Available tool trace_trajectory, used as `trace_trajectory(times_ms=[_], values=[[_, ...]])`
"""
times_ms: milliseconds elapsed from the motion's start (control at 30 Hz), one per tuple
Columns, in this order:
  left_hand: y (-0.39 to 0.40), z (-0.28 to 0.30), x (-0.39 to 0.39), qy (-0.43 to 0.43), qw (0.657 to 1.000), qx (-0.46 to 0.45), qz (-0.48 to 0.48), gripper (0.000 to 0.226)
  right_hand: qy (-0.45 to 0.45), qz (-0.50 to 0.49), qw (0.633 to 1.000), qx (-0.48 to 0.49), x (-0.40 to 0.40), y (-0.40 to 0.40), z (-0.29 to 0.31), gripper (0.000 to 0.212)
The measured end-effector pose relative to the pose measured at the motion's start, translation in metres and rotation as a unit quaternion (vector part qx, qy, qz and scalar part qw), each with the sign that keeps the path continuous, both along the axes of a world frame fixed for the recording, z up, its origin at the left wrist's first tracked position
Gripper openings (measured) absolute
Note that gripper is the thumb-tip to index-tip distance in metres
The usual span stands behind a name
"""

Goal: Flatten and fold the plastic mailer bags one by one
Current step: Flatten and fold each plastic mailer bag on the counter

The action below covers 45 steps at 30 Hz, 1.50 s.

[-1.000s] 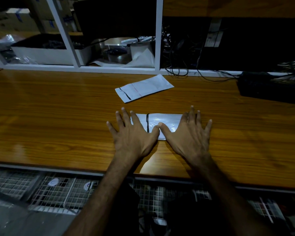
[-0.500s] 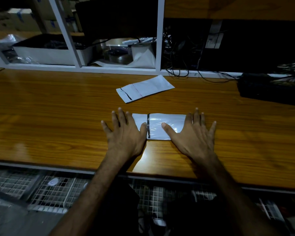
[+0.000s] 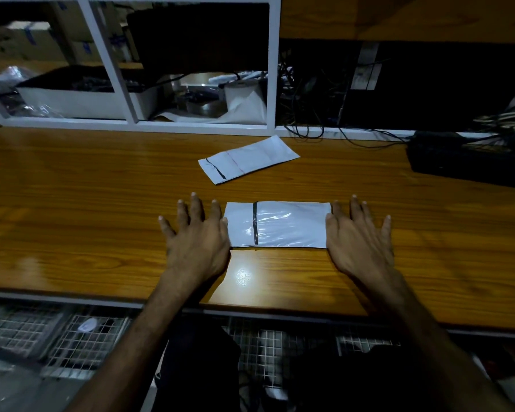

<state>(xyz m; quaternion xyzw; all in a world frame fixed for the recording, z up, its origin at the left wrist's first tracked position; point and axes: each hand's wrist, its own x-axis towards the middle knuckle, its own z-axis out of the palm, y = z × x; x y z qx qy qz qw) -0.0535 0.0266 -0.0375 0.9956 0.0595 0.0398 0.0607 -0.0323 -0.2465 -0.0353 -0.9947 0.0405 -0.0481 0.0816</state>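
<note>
our left hand (image 3: 197, 244) and right hand (image 3: 358, 244) lie flat, fingers spread, grasping nothing, at the folded mailer bag (image 3: 278, 224)'s ends; unpinned, the slick plastic may spring open.

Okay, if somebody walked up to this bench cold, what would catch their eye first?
Probably the white mailer bag lying flat near the front of the wooden table, with the left hand and right hand spread open at its two ends. Next, a second mailer bag lying askew farther back, near the white shelf frame.
</note>
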Motion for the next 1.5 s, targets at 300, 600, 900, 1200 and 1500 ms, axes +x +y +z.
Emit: trace_trajectory(times_ms=[300, 600, 900, 1200, 1500], values=[[0.003, 0.010, -0.001, -0.080, 0.996, -0.034, -0.011, 0.051, -0.092, 0.025, 0.988, 0.123, 0.011, -0.012, 0.006, 0.039], [-0.072, 0.025, 0.049, -0.093, 0.989, -0.026, -0.111, 0.036, -0.073, 0.117, 0.985, 0.101, 0.035, 0.060, 0.028, 0.035], [-0.083, 0.004, 0.058, -0.054, 0.994, 0.004, -0.099, 0.057, -0.110, 0.136, 0.985, 0.011, 0.045, 0.074, 0.005, 0.026], [-0.086, 0.008, 0.050, -0.039, 0.994, 0.042, -0.095, 0.064, -0.143, 0.127, 0.981, -0.039, 0.043, 0.074, -0.001, 0.028], [-0.082, 0.006, 0.044, -0.036, 0.995, 0.051, -0.079, 0.060, -0.143, 0.130, 0.981, -0.033, 0.041, 0.065, -0.002, 0.029]])
